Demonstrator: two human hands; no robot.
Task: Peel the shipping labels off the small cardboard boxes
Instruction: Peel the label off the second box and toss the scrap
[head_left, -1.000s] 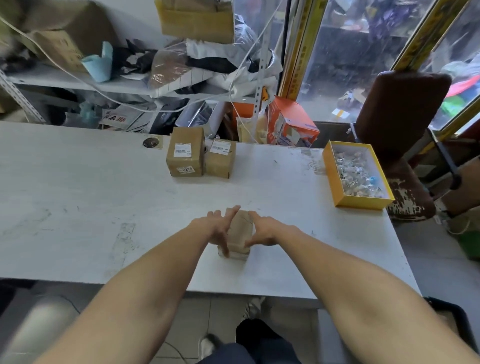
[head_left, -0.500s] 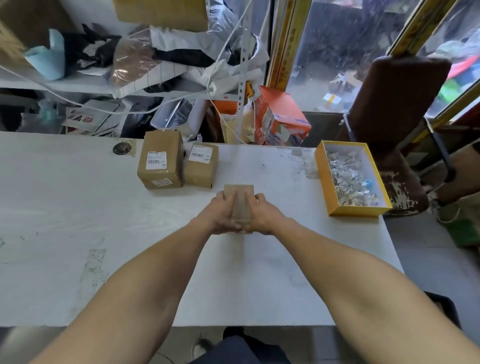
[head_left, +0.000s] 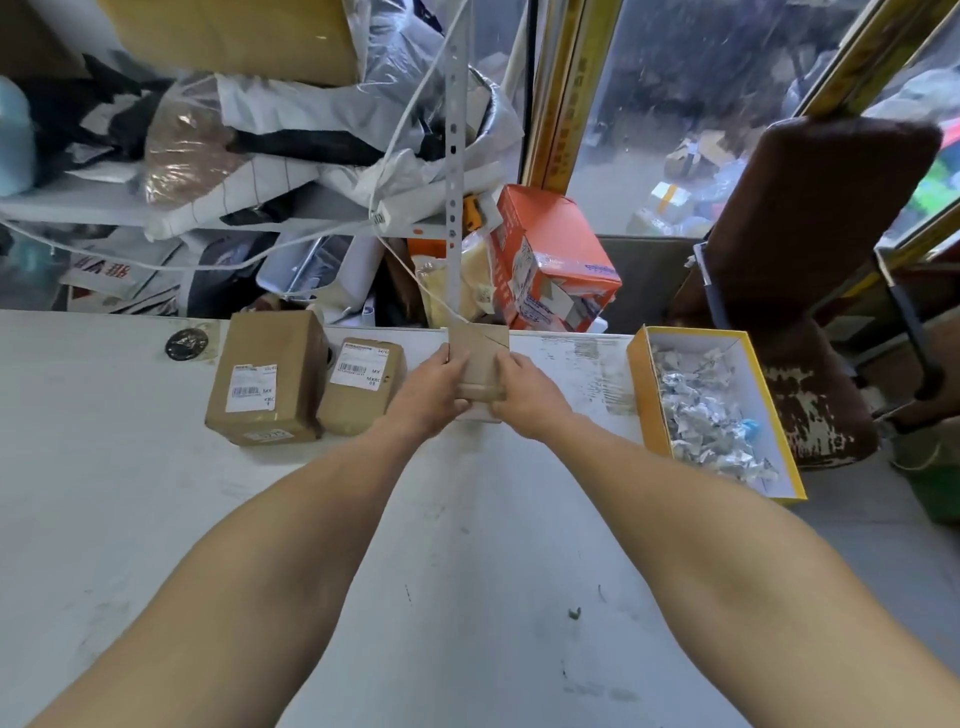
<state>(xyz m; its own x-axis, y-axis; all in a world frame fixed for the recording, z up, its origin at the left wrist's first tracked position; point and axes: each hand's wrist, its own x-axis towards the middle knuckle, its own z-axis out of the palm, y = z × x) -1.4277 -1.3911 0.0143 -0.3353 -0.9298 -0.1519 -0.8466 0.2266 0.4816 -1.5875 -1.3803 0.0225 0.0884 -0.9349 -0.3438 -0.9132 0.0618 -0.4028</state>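
A small plain cardboard box (head_left: 481, 358) stands near the far edge of the white table (head_left: 130, 519), with no label on the faces I can see. My left hand (head_left: 428, 395) grips its left side and my right hand (head_left: 524, 392) grips its right side. Two more cardboard boxes sit just left of it: a larger box (head_left: 267, 376) and a smaller box (head_left: 361, 384), each bearing a white shipping label on top.
A yellow-rimmed tray (head_left: 641, 384) with several crumpled paper scraps lies at the right end of the table. Behind the table are cluttered shelves, an orange carton (head_left: 556, 254) and a brown chair (head_left: 810, 249). A dark round disc (head_left: 186, 343) lies at the far left.
Both hands have carried the plain box from the near part of the table away from me to the far edge, beside the two labelled boxes. The view has tilted forward.
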